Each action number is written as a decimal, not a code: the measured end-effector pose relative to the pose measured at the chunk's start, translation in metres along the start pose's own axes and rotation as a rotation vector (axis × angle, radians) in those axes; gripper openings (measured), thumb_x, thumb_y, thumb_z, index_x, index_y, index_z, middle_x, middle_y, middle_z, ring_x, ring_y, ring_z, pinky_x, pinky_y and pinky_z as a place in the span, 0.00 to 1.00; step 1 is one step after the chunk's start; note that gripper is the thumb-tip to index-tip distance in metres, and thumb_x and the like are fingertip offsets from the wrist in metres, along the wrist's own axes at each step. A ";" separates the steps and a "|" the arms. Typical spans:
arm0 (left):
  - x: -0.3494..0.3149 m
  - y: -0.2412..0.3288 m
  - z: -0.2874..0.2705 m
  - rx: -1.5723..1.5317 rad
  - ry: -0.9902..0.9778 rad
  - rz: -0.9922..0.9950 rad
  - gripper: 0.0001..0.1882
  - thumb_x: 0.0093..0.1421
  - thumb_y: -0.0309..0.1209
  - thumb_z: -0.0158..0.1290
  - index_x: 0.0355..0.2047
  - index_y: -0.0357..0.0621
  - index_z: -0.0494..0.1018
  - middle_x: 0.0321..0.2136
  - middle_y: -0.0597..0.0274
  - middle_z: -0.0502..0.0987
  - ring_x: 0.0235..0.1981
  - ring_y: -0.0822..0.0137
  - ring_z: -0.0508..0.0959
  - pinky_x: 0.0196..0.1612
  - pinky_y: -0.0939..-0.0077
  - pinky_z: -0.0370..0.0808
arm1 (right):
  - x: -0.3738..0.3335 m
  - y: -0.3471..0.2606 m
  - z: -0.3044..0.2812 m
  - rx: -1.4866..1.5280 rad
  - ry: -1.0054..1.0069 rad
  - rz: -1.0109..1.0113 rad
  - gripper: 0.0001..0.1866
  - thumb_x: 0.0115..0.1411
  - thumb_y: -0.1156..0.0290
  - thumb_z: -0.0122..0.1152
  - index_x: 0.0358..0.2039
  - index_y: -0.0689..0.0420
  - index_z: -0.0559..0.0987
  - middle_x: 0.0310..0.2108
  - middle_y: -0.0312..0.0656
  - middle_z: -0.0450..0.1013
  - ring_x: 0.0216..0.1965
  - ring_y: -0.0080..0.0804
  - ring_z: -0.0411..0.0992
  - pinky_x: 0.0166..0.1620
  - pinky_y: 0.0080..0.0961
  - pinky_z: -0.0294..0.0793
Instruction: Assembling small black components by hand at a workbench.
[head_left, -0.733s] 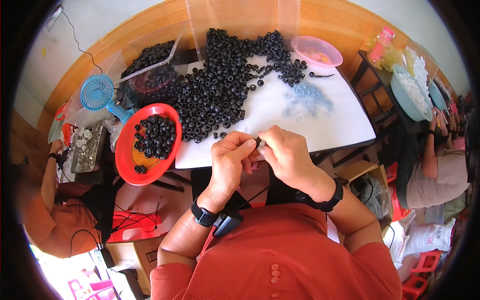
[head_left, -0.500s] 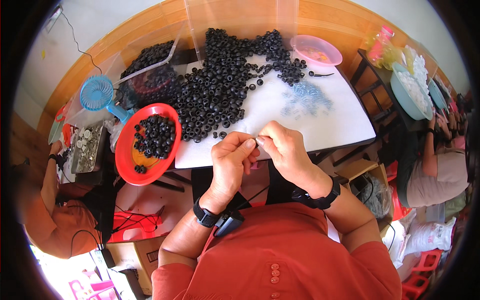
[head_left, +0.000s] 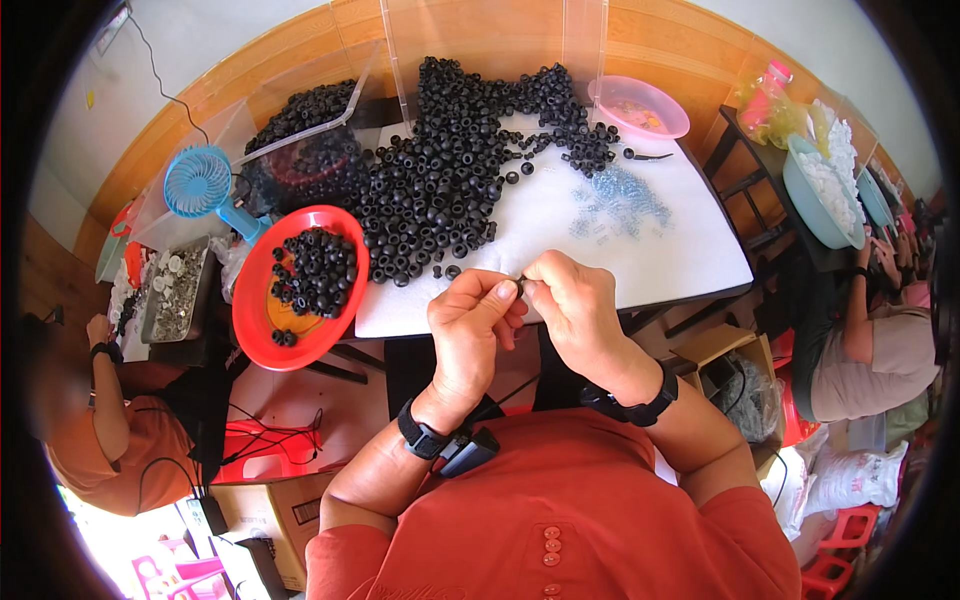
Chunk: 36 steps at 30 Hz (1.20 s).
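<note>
Although little has shifted in the last moment, I see the left hand (head_left: 465, 325) pinching a small dark piece (head_left: 519, 287) at its fingertips, the right hand's (head_left: 580, 310) fingers drawn together against it, handling apparently still underway.

pale walls (head_left: 190, 60) over orange wood panelling (head_left: 680, 50); pinkish floor (head_left: 355, 405) below.
</note>
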<state>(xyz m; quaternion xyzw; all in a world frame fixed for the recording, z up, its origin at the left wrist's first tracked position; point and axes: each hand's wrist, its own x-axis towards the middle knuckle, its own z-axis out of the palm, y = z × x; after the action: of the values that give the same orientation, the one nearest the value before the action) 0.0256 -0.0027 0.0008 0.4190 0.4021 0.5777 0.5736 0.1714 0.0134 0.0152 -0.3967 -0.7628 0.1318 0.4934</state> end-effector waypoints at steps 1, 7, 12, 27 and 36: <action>-0.001 0.000 0.002 0.009 0.012 0.015 0.06 0.67 0.26 0.53 0.33 0.35 0.75 0.23 0.61 0.78 0.16 0.78 0.70 0.20 0.84 0.68 | 0.000 0.001 0.001 -0.001 0.000 0.000 0.03 0.58 0.78 0.57 0.30 0.58 0.71 0.23 0.47 0.73 0.22 0.50 0.73 0.24 0.41 0.70; -0.001 0.001 0.003 -0.007 0.041 0.036 0.07 0.66 0.26 0.54 0.32 0.35 0.75 0.22 0.62 0.78 0.17 0.77 0.71 0.20 0.84 0.68 | -0.003 -0.003 0.002 0.057 -0.005 0.111 0.04 0.56 0.77 0.58 0.29 0.59 0.71 0.23 0.50 0.74 0.22 0.50 0.73 0.25 0.41 0.70; -0.003 0.006 0.008 -0.069 0.071 -0.007 0.07 0.65 0.26 0.55 0.31 0.35 0.76 0.22 0.61 0.78 0.18 0.76 0.73 0.22 0.83 0.70 | -0.010 -0.015 0.006 -0.079 0.014 0.063 0.11 0.51 0.75 0.64 0.30 0.59 0.69 0.23 0.47 0.70 0.20 0.48 0.71 0.24 0.40 0.68; 0.001 0.011 0.004 0.080 -0.124 -0.169 0.10 0.66 0.28 0.53 0.33 0.31 0.77 0.25 0.57 0.79 0.22 0.70 0.77 0.21 0.80 0.73 | -0.001 0.008 -0.013 -0.215 -0.136 -0.188 0.13 0.47 0.73 0.65 0.30 0.57 0.68 0.22 0.42 0.69 0.20 0.44 0.71 0.23 0.38 0.69; 0.000 0.015 0.006 0.116 -0.087 -0.174 0.10 0.64 0.30 0.56 0.31 0.33 0.78 0.22 0.59 0.78 0.19 0.73 0.75 0.19 0.83 0.69 | -0.003 0.005 -0.006 -0.311 -0.077 -0.243 0.14 0.46 0.72 0.65 0.28 0.58 0.68 0.23 0.43 0.70 0.22 0.45 0.73 0.23 0.39 0.69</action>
<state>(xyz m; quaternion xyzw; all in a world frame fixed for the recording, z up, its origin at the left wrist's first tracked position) 0.0267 -0.0035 0.0170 0.4396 0.4443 0.4828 0.6134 0.1796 0.0135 0.0133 -0.3678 -0.8346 -0.0327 0.4089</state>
